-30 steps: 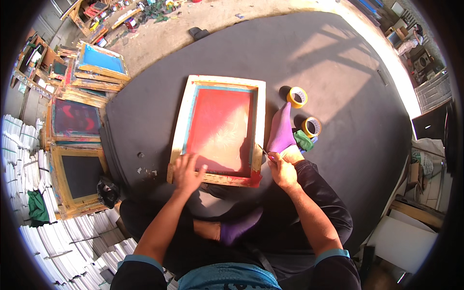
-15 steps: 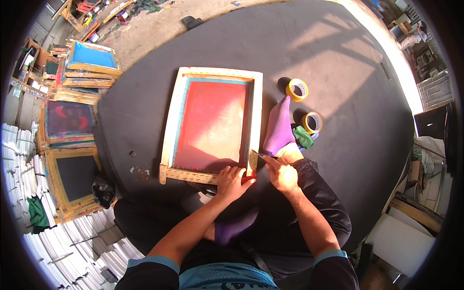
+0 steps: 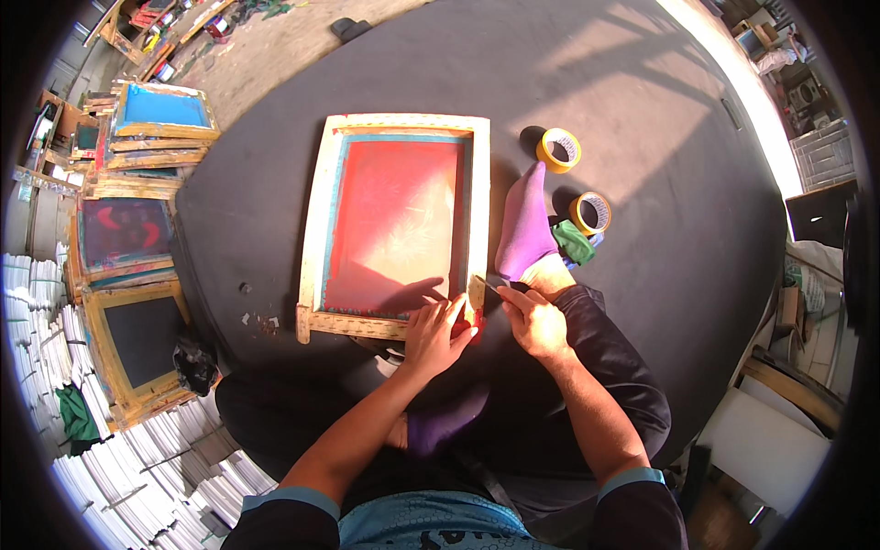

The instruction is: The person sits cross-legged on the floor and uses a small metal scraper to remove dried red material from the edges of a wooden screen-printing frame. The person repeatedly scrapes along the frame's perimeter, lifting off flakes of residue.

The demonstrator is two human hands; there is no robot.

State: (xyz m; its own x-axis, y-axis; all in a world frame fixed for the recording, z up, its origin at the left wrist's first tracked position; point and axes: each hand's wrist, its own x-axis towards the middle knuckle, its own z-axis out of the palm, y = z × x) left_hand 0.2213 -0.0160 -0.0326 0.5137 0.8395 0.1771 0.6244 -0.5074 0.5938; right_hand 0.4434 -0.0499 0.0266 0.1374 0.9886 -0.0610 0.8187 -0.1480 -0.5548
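Observation:
A wooden screen-printing frame [image 3: 316,220] with red mesh [image 3: 376,202] lies flat in front of me, and blue-green tape lines its inner edges. My left hand [image 3: 433,337] grips the near bar by the right corner, with fingertips over the wood and the thumb near a red patch. In my right hand [image 3: 536,323] is a knife [image 3: 489,286] with a thin blade, its handle mostly covered by the fingers. The blade's tip meets the right bar, just above that corner. It is too small to tell whether the tip cuts or lifts anything.
Two yellow tape rolls [image 3: 558,150] [image 3: 590,213] and a green cloth [image 3: 573,244] lie right of my purple-socked foot [image 3: 524,225]. Other screen frames [image 3: 165,107] are stacked at the left, above bundles of white paper [image 3: 137,486]. Small scraps [image 3: 266,323] dot the dark mat [image 3: 247,192].
My left thumb and forefinger have shifted up along the corner of the frame. The knife tip has moved slightly on the right bar. The whole view has shifted a little.

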